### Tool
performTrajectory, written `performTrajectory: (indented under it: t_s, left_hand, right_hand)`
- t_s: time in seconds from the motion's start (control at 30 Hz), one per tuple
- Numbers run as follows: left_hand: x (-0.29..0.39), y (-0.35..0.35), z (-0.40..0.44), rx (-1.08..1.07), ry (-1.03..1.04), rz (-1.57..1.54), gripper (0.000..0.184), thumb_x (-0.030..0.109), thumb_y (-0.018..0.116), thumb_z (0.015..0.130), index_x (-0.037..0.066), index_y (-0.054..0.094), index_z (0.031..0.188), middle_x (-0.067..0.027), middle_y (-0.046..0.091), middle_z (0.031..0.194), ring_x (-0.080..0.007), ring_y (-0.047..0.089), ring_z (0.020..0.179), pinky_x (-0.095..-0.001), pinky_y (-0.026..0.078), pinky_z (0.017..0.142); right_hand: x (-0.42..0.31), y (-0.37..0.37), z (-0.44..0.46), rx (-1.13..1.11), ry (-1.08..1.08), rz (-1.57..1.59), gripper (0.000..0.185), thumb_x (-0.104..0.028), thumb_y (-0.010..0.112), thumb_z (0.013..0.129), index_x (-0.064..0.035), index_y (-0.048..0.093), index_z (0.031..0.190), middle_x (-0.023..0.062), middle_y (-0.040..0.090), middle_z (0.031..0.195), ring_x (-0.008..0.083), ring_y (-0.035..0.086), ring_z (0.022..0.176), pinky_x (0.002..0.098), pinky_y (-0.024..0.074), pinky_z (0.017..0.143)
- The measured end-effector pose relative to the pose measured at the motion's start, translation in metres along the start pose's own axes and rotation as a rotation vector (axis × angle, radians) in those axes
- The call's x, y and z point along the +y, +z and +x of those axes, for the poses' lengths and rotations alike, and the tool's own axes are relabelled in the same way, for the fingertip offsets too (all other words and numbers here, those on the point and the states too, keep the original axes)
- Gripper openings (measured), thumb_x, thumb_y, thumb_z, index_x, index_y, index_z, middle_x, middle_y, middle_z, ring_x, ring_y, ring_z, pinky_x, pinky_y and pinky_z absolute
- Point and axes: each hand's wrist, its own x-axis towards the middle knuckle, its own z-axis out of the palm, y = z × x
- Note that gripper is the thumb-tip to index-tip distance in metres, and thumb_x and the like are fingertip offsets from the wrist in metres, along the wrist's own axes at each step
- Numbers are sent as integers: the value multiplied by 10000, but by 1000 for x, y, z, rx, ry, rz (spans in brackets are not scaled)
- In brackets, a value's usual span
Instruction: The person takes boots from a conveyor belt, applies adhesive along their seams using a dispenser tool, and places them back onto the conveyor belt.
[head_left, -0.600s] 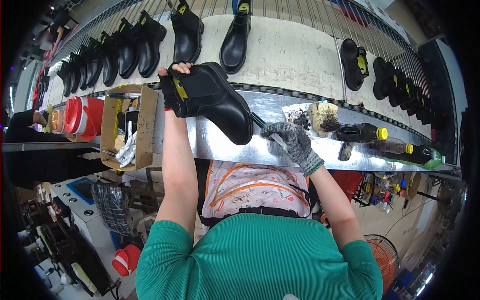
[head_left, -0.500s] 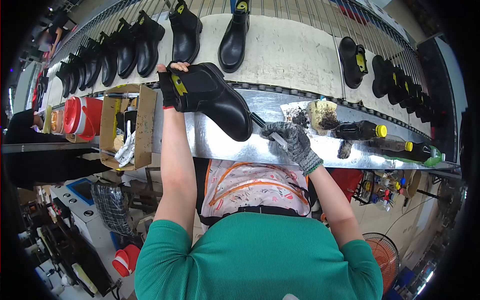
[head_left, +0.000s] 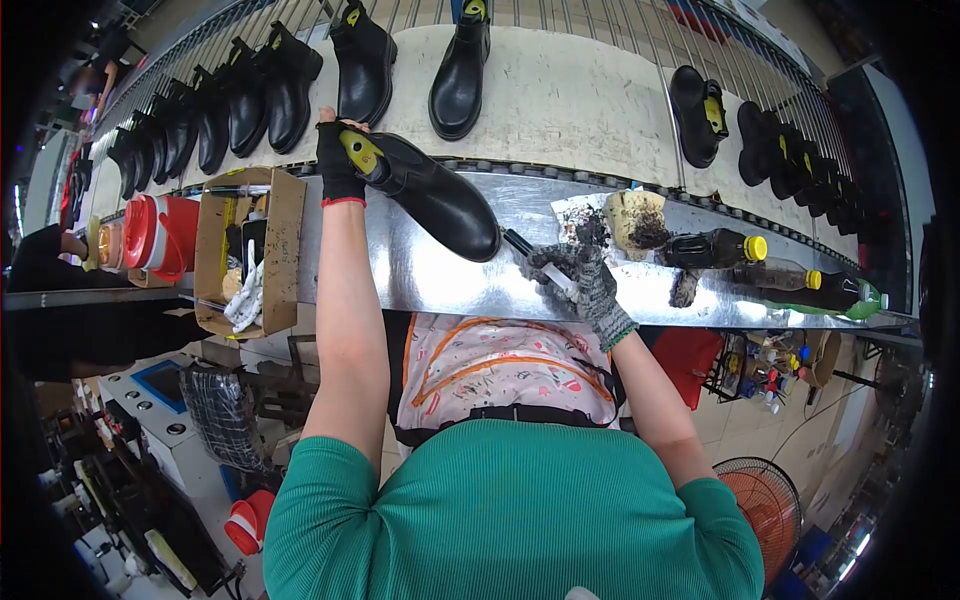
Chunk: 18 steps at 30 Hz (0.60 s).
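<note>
A black ankle boot (head_left: 440, 203) with a yellow patch inside its opening is held over the metal bench. My left hand (head_left: 342, 160), in a black fingerless glove with a red edge, grips the boot by its shaft, with the toe pointing down to the right. Wrapped in a grey knit glove, my right hand (head_left: 585, 283) holds a slim brush-like tool (head_left: 518, 242) with a dark tip and a white handle. The tip is close to the toe; whether it touches is hard to tell. A stained sponge (head_left: 634, 220) lies on a smeared white sheet (head_left: 583, 218) beyond the right hand.
Black boots stand along the conveyor (head_left: 570, 100) behind the bench (head_left: 430, 285). Yellow-capped bottles (head_left: 707, 248) and a green-capped bottle (head_left: 850, 296) lie at right. A cardboard box (head_left: 287, 235) and red container (head_left: 175, 237) sit left. A co-worker's dark sleeve (head_left: 38, 255) shows far left.
The held boot has turned, showing more of its opening and upper, and sits slightly higher. My right hand has its fingers opened a little around the tool. The view has shifted slightly.
</note>
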Motion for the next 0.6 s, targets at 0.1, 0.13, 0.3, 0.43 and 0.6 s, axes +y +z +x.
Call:
performTrajectory:
  t_s: [0.1,0.13,0.3,0.43,0.6]
  left_hand:
    - [-2,4,-3,132,6,65,526,518,503,900,47,577,678,-92,574,596,-199,586,620,-291,484,624]
    - [-5,5,-6,95,51,77,524,520,483,908,45,580,710,-92,586,625,-197,589,632,-293,481,628]
    - [-9,-27,-22,-32,379,734,549,542,386,939,31,574,874,-89,620,762,-200,599,697,-311,461,646]
    - [7,-22,-50,-55,527,887,636,617,447,876,13,518,1063,-103,615,855,-231,600,738,-335,458,671]
    - [10,-16,-79,-20,645,1014,662,625,579,784,29,498,1059,-140,635,886,-293,645,827,-352,479,690]
  right_hand:
    - [1,-3,-7,42,250,394,663,-604,386,905,-7,625,1067,130,668,956,131,639,724,191,477,502]
    - [-3,1,-8,112,287,427,714,-644,368,885,-2,622,1069,134,668,934,131,627,679,186,466,477]
    - [-7,6,-13,155,330,630,809,-703,345,858,34,607,1065,160,660,903,151,609,588,185,436,399]
    - [-21,16,-14,399,278,575,825,-708,335,857,48,604,1046,181,650,937,202,663,722,196,446,396]
    - [-59,16,-13,452,313,392,783,-700,276,878,-23,616,1076,141,650,1001,166,654,732,214,453,433]
